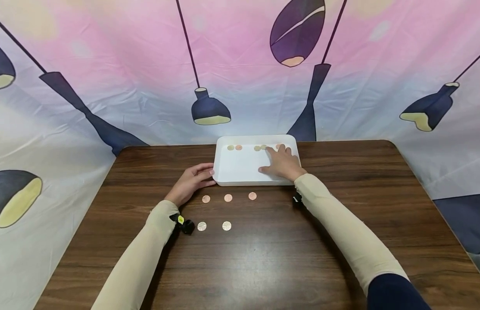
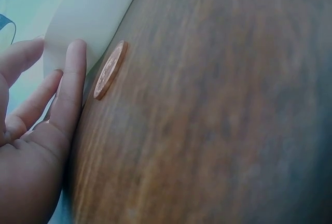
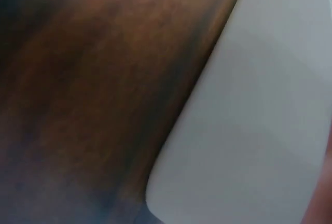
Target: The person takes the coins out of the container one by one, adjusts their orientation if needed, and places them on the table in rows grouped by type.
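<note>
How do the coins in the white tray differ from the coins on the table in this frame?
The coins in the tray lie in one row along the far wall of the white tray; the coins on the table form two rows, three above two. The right hand reaches the tray row, while the table coins lie untouched near the left hand, which rests against the tray's corner. Both groups mix copper and paler coins, lying flat.
</note>
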Demonstrator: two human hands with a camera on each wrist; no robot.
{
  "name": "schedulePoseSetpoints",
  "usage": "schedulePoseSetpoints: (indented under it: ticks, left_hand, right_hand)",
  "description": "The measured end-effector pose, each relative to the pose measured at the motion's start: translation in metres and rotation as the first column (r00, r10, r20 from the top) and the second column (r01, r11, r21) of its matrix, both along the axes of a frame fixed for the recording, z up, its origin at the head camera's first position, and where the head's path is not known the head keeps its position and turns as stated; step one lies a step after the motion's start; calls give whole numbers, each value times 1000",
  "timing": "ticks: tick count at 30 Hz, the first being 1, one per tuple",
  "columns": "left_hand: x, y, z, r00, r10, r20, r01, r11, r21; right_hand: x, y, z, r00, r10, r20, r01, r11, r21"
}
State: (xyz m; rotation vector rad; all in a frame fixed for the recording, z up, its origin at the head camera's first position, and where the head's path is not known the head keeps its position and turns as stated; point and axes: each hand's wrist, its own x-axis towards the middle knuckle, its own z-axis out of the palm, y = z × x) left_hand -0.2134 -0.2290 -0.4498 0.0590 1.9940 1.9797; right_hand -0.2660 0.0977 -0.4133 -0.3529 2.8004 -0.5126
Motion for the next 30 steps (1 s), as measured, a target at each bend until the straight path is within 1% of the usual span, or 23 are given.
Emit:
schedulePoseSetpoints:
  ticks: [4,7,10,12,16,20,24,26,28,30]
  left_hand:
    - [0,-1,0,1000,1,-2,-1,1000,0]
    - [0,-1,1,1000,1,-7,-1,1000,3]
    - [-1,0,1,1000,0,-3,0,1000,6]
    - [0,0,1,1000,-2,3,2,1000,7]
    - [0,0,0,1000,-1,12,1,1000,2]
    - [1,0,-1,1000,2,4,-2,1000,0]
    - [0,0,-1,1000,9,-4,-9,1000,1]
    - [0,0,-1,1000,10,-2,-10,1000,0]
    - [0,0,0,1000,10,1,-10,1000,-2]
    - [0,0,0,1000,10,4,-10,1000,-3]
  right_hand:
    - [-6,0,1,999,24,33,-24,1000,2]
    - [-11,1,3,997,56,50,-57,998,25]
    - [-12,2,3,995,84,48,-87,995,53]
    - [-10,2,2,994,97,40,-99,993,66]
    - [0,2,5,992,118,37,-120,990,75]
    - [12,5,12,989,138,60,-139,990,19]
    - [19,8,12,981,182,60,-182,983,-15]
    - [20,9,9,982,185,46,-184,983,-21]
    - [20,10,6,985,171,18,-170,984,-49]
    - [19,10,3,990,141,-29,-143,983,-118]
